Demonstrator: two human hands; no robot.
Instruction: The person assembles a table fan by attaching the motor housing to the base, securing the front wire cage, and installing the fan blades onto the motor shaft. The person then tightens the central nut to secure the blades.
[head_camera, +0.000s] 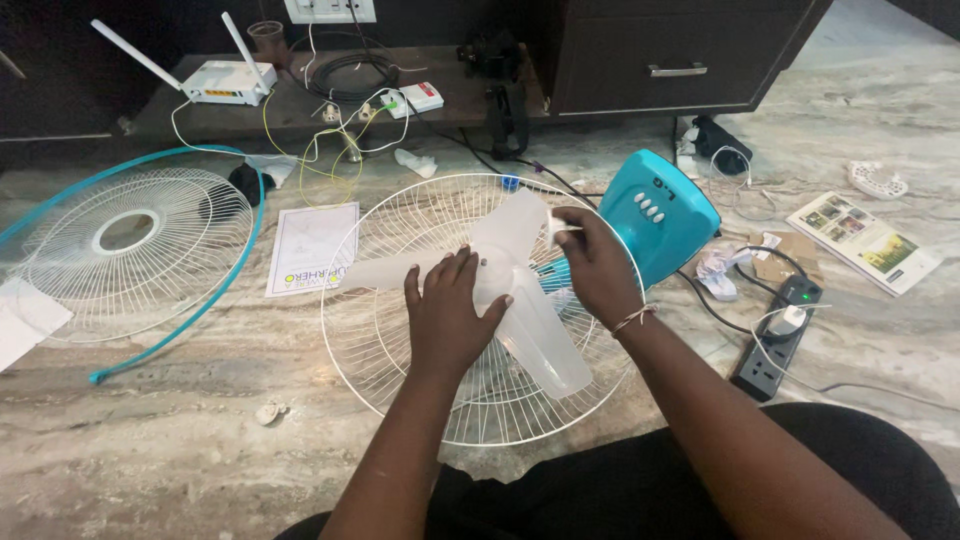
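Left hand (447, 318) flat, fingers spread on fan blade (520, 290); right hand (592, 262) pinches blade's edge.

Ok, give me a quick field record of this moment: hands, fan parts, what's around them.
left hand: flat on the translucent fan blade, near its hub
right hand: fingers pinching a small white piece at the blade's upper edge
rear grille: white wire, lying on the floor under the blade
fan body: teal, with buttons, behind the grille
front grille: detached, teal rim, lying at left
power strip: at right, charger plugged in
router: white, on the low shelf
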